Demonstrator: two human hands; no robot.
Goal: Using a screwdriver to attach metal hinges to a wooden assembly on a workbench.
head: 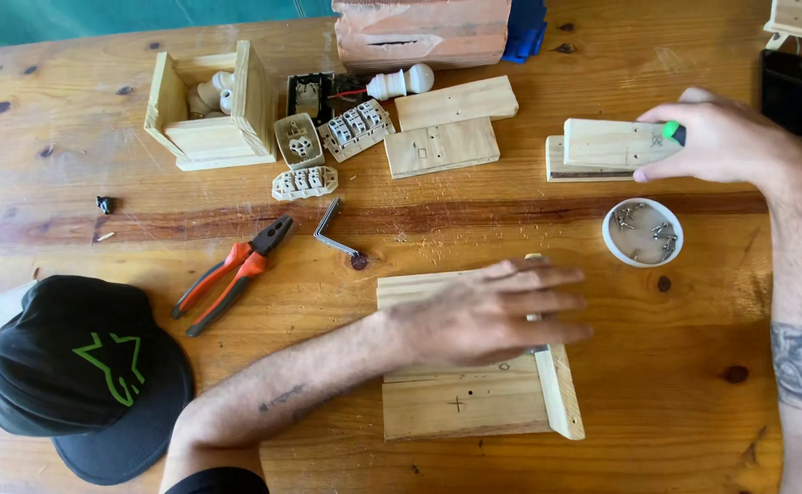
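Here the left hand (483, 316) lies flat, fingers spread, pressing on a wooden board assembly (460, 398). Beyond the small white screw dish (642, 232), the right hand (716, 137) pinches a green-tipped tool (673, 133) against a wooden block (607, 144).

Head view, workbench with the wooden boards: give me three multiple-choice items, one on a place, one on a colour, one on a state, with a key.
1. Where is the small white dish of screws?
A. beside the black cap
B. between the two hands, nearer the right
C. inside the wooden box

2. What colour are the pliers' handles?
A. blue
B. yellow
C. orange-red

3. How is the left hand?
A. flat on the boards
B. gripping the pliers
C. raised off the table

Key:
1 B: white dish lies just below the right hand.
2 C: pliers show orange-red grips.
3 A: left hand lies spread on the boards.
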